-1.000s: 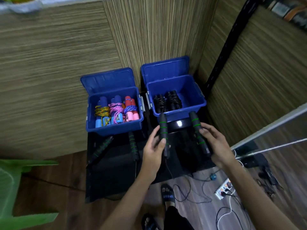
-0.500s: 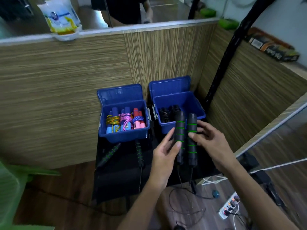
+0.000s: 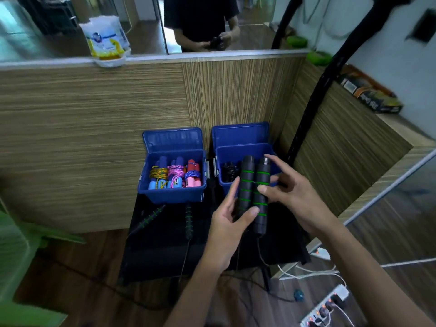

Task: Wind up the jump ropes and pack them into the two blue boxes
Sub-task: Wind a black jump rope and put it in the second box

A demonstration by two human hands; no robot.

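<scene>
Striped wood-grain partition (image 3: 94,128) w/ glass above, dark wood floor (image 3: 77,274), green chair (image 3: 21,251) at left.

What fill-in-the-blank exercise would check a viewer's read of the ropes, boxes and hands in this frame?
1. The two black handles with green rings are held ____ by the hands.
2. The colourful wound ropes lie in the ____ blue box.
3. The lids of both blue boxes are ____.
4. Two more green-ringed handles lie on the ____ table.

Missing words: side by side; left; open; black
</scene>
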